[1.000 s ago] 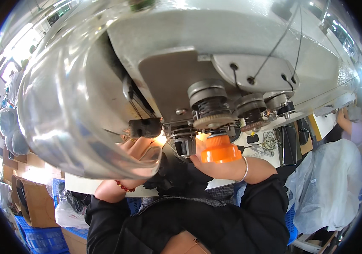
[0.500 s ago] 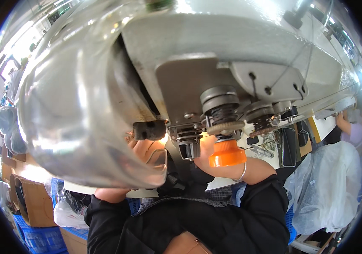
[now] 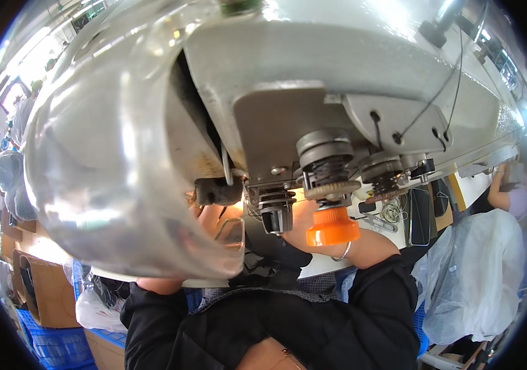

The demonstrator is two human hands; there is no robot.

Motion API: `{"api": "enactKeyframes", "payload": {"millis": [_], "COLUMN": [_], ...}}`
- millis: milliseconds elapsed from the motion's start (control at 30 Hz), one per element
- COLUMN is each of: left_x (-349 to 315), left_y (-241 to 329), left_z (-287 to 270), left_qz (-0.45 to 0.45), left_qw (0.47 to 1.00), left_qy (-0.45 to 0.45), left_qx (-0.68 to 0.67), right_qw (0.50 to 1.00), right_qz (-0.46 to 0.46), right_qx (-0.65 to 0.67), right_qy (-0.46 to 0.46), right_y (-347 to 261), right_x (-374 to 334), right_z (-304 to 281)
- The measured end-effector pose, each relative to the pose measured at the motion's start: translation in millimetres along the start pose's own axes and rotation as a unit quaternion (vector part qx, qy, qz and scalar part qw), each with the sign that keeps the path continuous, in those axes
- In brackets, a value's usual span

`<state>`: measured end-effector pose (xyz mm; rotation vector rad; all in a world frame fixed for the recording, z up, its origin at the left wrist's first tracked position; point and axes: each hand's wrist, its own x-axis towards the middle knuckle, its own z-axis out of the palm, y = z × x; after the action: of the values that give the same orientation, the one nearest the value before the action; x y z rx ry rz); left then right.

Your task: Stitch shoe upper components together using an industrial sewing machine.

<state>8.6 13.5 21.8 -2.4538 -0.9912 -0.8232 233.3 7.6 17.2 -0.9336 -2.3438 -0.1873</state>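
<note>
A sewing machine (image 3: 263, 55) with a shiny metal head cover fills the upper view and hides most of both hands. Under the cover's edge a small part of my left hand (image 3: 209, 214) shows; its fingers are hidden. My right hand (image 3: 300, 217) lies behind the thread tension discs (image 3: 326, 163) and the orange knob (image 3: 333, 227), its fingers also out of sight. Between the hands is black material (image 3: 269, 250), close to my body; whether either hand grips it cannot be seen. Dark thread (image 3: 427, 111) runs through a holed metal plate (image 3: 393, 120).
On the white table at right lie a phone (image 3: 419, 216), a tangle of cord (image 3: 393, 211) and small tools. Clear plastic bags (image 3: 476, 277) bulge at right, near another person's arm (image 3: 499, 191). Cardboard boxes (image 3: 50, 290) and blue crates (image 3: 57, 342) stand at left.
The machine sits slightly farther right and lower in the view. A thin metal piece now shows above the black block, and the thread at upper right stands differently. Both hands stay mostly hidden.
</note>
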Motion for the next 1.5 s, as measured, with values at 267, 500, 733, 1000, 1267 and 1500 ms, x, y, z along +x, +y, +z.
{"api": "enactKeyframes", "payload": {"millis": [267, 500, 733, 1000, 1267, 1500], "left_x": [-3, -8, -16, -3, -5, 10], "left_y": [-3, -1, -4, -1, -12, 9], "left_z": [-10, 2, 11, 3, -5, -13], "left_qz": [-0.056, -0.021, -0.071, -0.042, 0.021, 0.070], "left_qw": [0.997, 0.996, 0.991, 0.995, 0.987, 0.993], "left_qy": [0.020, 0.024, -0.005, 0.052, 0.038, 0.044], "left_qx": [-0.043, -0.088, -0.115, -0.072, -0.157, -0.079], "right_qw": [0.997, 0.993, 0.984, 0.996, 0.994, 0.983], "right_qz": [0.067, -0.044, -0.030, -0.039, -0.068, -0.155], "right_qx": [0.012, 0.076, 0.132, 0.062, 0.053, -0.016], "right_qy": [-0.044, 0.076, 0.116, 0.057, 0.065, 0.095], "right_y": [-8, 1, 9, 7, 21, 33], "right_x": [5, 0, 3, 4, 6, -2], "right_z": [-19, 6, 22, 7, 3, 23]}}
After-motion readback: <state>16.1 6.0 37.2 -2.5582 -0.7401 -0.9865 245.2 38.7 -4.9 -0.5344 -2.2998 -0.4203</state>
